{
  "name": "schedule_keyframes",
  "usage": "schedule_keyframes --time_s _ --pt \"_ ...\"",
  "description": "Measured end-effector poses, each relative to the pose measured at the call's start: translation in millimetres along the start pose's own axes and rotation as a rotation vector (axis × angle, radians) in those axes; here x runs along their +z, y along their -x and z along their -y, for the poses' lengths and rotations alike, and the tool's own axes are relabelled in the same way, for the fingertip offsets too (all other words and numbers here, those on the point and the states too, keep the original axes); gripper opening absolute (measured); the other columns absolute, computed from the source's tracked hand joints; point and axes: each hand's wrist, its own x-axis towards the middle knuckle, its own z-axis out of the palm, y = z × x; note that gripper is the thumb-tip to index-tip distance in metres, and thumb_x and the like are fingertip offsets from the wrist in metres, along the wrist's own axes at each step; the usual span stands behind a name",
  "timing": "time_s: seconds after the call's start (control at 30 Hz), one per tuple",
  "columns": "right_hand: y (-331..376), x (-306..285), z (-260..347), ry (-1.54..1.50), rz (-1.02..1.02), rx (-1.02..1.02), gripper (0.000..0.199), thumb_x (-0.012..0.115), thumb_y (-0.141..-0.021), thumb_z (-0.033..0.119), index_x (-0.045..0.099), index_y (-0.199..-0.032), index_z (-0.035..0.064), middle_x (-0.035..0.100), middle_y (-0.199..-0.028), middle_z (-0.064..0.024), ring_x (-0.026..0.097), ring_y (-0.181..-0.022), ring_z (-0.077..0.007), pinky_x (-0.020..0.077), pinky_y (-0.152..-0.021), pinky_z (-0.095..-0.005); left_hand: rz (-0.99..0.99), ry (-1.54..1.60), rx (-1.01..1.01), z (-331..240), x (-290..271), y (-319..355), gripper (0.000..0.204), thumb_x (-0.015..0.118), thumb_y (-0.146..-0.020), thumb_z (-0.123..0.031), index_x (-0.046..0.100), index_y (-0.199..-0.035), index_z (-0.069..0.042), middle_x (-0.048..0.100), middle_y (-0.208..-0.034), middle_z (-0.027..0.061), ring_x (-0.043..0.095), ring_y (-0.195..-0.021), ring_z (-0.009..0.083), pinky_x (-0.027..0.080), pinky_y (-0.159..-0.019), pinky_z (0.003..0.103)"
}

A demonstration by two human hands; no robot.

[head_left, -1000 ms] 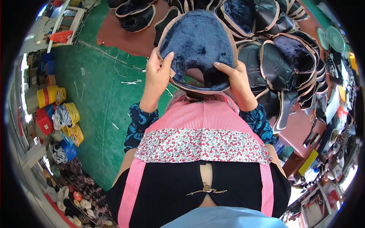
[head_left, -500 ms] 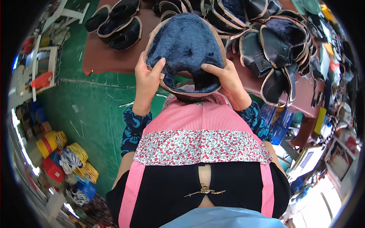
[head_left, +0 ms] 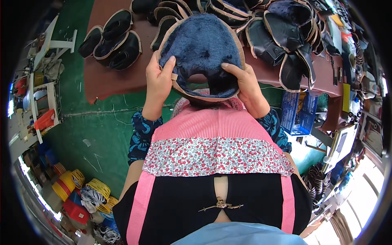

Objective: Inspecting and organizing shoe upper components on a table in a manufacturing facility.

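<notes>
Both hands hold up a shoe upper (head_left: 202, 43) with dark blue fleece lining and a tan edge, its fleecy inside facing me. My left hand (head_left: 160, 83) grips its left side, thumb on the lining and fingers hidden behind. On the right side my right hand (head_left: 250, 87) has hold of it in the same way, thumb pressed against the fleece. An opening shows in the lower part of the upper, between the two hands. A small pale tab sticks out at the edge by my left thumb. The piece is above my lap, in front of the table.
A reddish-brown table (head_left: 108, 81) stands ahead. Three black uppers (head_left: 118, 43) lie together on its left, and a heap of black uppers (head_left: 281, 36) covers its right. A blue plastic basket (head_left: 299, 112) stands below the right side. Yellow baskets (head_left: 67, 183) sit on the green floor (head_left: 87, 139) at left.
The view has shifted, so the table and its uppers appear further left, and more of the blue basket shows. Both hands keep their hold on the upper, which has barely moved.
</notes>
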Motion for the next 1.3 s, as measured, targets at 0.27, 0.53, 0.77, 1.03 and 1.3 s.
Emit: schedule_keyframes --time_s 0.27,0.53,0.77,1.03,1.3 --pt "-5 -6 -9 0.107 0.087 -0.025 0.033 0.073 -0.092 -0.002 0.072 -0.125 -0.0092 0.08 -0.111 -0.0124 0.078 -0.094 -0.0219 0.0634 -0.089 -0.0355 -0.042 0.012 -0.01 -4 -12 15 0.031 0.066 -0.11 -0.009 0.067 -0.137 0.006 0.077 -0.123 0.0099 0.071 -0.11 0.0138 0.056 -0.098 0.031" --pt "-2 7 -5 0.087 0.122 0.025 0.036 0.075 -0.092 -0.001 0.071 -0.127 -0.0099 0.079 -0.112 -0.0127 0.078 -0.095 -0.0215 0.0637 -0.091 -0.0352 -0.08 0.112 -0.094 -2 -19 22 0.035 0.065 -0.11 -0.007 0.064 -0.142 0.007 0.075 -0.13 0.0106 0.07 -0.116 0.0148 0.056 -0.102 0.031" --pt "1 7 -3 0.001 0.088 0.058 0.041 0.079 -0.103 0.014 0.07 -0.135 -0.0093 0.079 -0.123 -0.0147 0.079 -0.105 -0.0233 0.0649 -0.095 -0.0371 -0.102 0.128 -0.12 -4 -12 26 0.033 0.064 -0.111 -0.007 0.065 -0.141 0.006 0.074 -0.129 0.0099 0.069 -0.114 0.014 0.055 -0.103 0.032" --pt "10 -12 -6 -0.091 0.082 0.056 0.043 0.08 -0.102 0.014 0.069 -0.137 -0.0091 0.079 -0.124 -0.0149 0.079 -0.106 -0.0239 0.0647 -0.095 -0.0372 -0.061 0.116 -0.132 -5 0 32 0.034 0.063 -0.112 -0.008 0.064 -0.142 0.006 0.074 -0.131 0.0099 0.069 -0.117 0.0145 0.055 -0.105 0.032" --pt "29 -18 0 0.043 0.085 0.014 0.045 0.083 -0.095 0.004 0.068 -0.135 -0.0105 0.078 -0.121 -0.016 0.079 -0.101 -0.0247 0.0659 -0.093 -0.0375 -0.017 0.125 -0.147 -2 8 38 0.04 0.064 -0.112 -0.007 0.062 -0.149 0.006 0.073 -0.138 0.0097 0.069 -0.121 0.0154 0.054 -0.107 0.032"
